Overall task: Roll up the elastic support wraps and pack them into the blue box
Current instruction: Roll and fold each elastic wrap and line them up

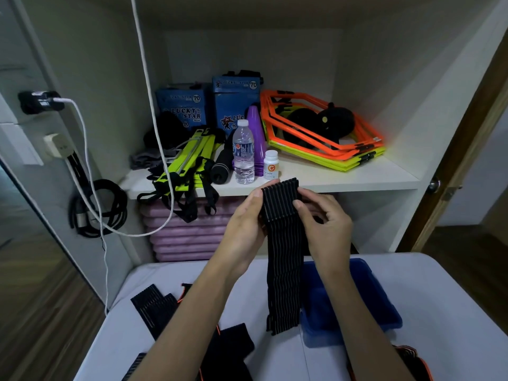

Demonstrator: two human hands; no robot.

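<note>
A long black ribbed elastic wrap (284, 259) hangs from both my hands above the white table (453, 298). My left hand (244, 224) grips its upper left edge, and my right hand (321, 224) pinches the upper right edge, where the top end is folded over. The wrap's free end dangles beside the blue box (382, 303), which sits on the table at the right and looks empty. More black wraps (155, 303) lie flat on the table at the left, some with orange trim (233, 350).
Behind the table a white shelf (357, 177) carries a water bottle (243, 152), a small white pill bottle (271, 165), purple cones, blue cartons, a yellow-green ladder and orange hexagon rings. Pink mats are stacked below. White and black cables hang on the left wall.
</note>
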